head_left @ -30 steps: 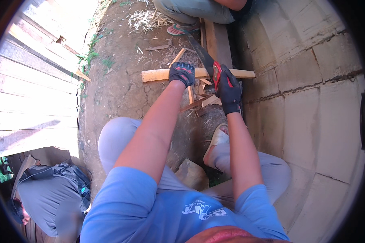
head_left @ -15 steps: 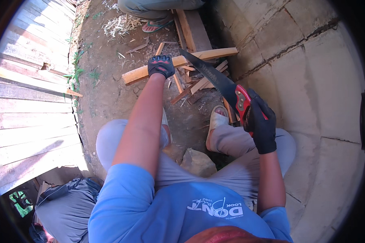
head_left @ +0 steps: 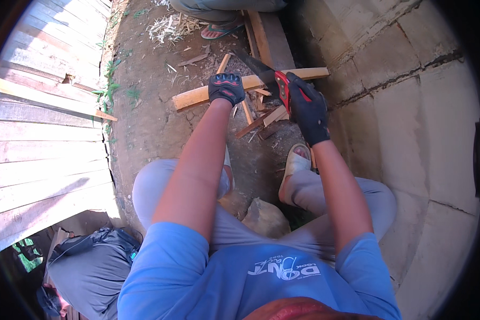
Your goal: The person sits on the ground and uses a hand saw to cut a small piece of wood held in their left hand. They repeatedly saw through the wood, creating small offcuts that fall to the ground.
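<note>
A long pale piece of wood (head_left: 192, 97) lies crosswise ahead of me. My left hand (head_left: 226, 89), in a black glove with red trim, is closed around it left of its middle. In my right hand (head_left: 308, 109), also black-gloved, is the red handle of a hand saw (head_left: 284, 92). Its dark blade crosses the wood to the right of my left hand and points away to the far left. The blade is somewhat blurred, and I cannot tell whether its teeth touch the wood.
Wood offcuts (head_left: 261, 120) lie under and near the long piece. Beyond are a thick plank (head_left: 276, 40), a heap of shavings (head_left: 170, 28) and another person's sandalled foot (head_left: 222, 32). A block wall (head_left: 405, 122) rises at right, board siding (head_left: 42, 144) at left. A stone (head_left: 266, 218) sits between my legs.
My right hand has pushed the saw forward and to the left, so its blade now crosses the wood. My left hand keeps its hold. The whole view has shifted slightly.
</note>
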Tool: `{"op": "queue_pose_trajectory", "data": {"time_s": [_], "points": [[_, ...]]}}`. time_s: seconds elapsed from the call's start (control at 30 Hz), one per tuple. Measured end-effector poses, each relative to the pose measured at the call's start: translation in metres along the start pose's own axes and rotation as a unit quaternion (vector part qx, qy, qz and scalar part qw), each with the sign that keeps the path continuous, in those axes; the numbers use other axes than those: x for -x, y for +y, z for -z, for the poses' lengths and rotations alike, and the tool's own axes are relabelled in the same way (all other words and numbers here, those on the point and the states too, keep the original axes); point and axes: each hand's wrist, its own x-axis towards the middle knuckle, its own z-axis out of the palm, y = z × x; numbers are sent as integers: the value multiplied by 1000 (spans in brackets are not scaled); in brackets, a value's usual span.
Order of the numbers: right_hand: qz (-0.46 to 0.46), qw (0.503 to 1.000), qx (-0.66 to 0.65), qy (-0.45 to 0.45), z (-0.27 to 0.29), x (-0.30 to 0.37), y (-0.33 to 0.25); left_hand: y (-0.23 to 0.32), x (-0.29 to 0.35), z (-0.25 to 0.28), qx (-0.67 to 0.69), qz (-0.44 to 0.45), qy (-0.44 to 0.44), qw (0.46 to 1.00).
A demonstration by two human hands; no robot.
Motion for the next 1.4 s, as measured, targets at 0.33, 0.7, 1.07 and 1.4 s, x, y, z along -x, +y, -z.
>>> {"op": "queue_pose_trajectory", "data": {"time_s": [0.33, 0.7, 1.07, 1.4], "points": [[4, 998, -50, 41, -59, -45, 48, -6, -2, -1, -1, -16, 22, 1000], [62, 994, 86, -17, 32, 62, 2, -4, -2, 6, -15, -13, -28, 999], [-112, 993, -30, 25, 101, 118, -52, -5, 0, 5, -2, -11, -23, 1000], [-16, 999, -35, 16, -27, -9, 12, -8, -2, 4, 11, -26, 16, 999]]}}
